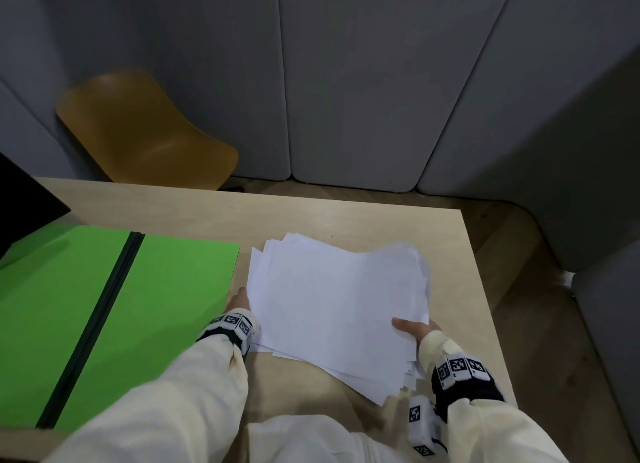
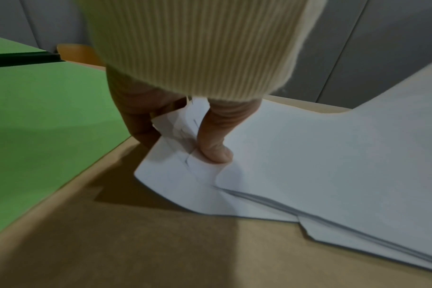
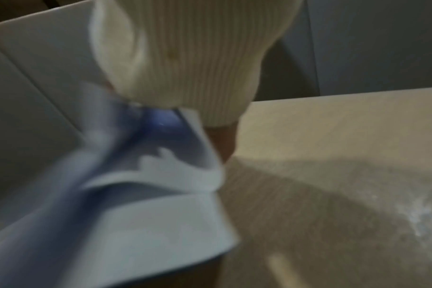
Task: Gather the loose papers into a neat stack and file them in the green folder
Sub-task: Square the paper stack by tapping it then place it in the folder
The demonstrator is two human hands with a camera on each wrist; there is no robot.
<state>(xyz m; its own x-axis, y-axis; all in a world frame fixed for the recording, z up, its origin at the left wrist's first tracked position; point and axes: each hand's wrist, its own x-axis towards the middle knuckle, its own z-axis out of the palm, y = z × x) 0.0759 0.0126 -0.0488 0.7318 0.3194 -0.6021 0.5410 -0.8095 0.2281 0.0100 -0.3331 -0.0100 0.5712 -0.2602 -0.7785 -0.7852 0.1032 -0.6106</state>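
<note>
Papers: white sheets in a rough, fanned stack, edges not aligned, corners sticking out at far left & near right. Stack sits at the right-centre of the table, partly lifted off it at the sides where the hands hold it.

Left hand at the stack's left edge, w/ thumb on top & fingers under; left wrist view shows the thumb pressing down on a bent corner while the other fingers curl beneath, so it's pinching the sheets. Lower sheets there lie flat on the table, upper ones slightly raised.

Right hand at the stack's near right corner, thumb lying across the top sheet, rest of hand under the paper: clamped on the stack. Right wrist view is blurred; sheets droop & curl below the cuff, fingers mostly hidden.

Green folder lies open & flat on the left part of the table, dark spine running near-to-far down its middle, right flap just beside the papers' left edge, not touching as far as I can tell.

Both arms in cream ribbed sleeves, w/ marker-tagged bands at the wrists. A dark object overhangs the far left corner. Beyond the table: a mustard-yellow chair far left, grey padded wall panels behind, wood floor to the right.
</note>
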